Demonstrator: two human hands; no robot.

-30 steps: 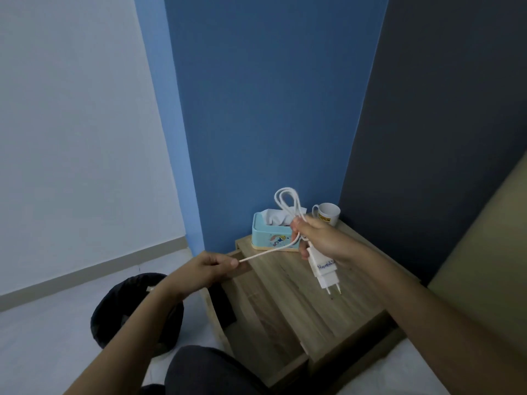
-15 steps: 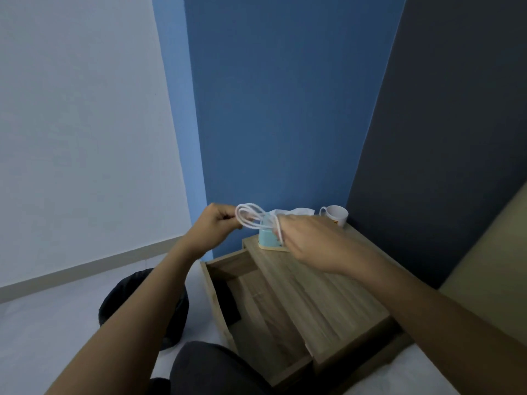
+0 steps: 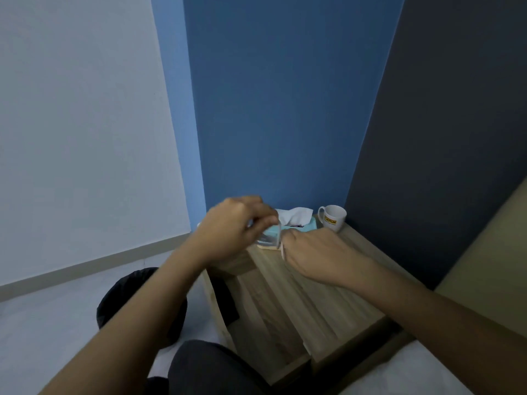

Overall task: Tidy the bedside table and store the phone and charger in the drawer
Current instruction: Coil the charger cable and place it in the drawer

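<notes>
head view: both hands are up over the far left corner of the desk (image 3: 328, 295), close together but not touching. the left hand (image 3: 236, 226) has its fingers curled and pinches a white cable (image 3: 271, 238), which shows only as a motion-blurred smear running across to the right hand (image 3: 319, 252). the right hand shows its back to the camera. its fingers are tucked under and hidden, so whether it grips the cable or the plug cannot be told. a pale strip lies at its thumb edge. the plug itself is not in sight.

the drawer (image 3: 265, 337) stands pulled out below the hands, with a dark shape (image 3: 225, 300) at its far end. it may be the phone, but it is too dim to tell. behind the hands sit a teal tissue box (image 3: 305, 228) and a white mug (image 3: 332, 218), just beside each other. a black bin (image 3: 137, 303) is on the floor to the left.

judging by this, the cable is being coiled before it goes into the drawer. it will be light, limp and a bit springy, so loose loops tend to fall open. best to pinch the bundle across all its loops, with the stiff plug body as the firm hold. it is not fragile, though a trailing end could snag on the drawer edge.
</notes>
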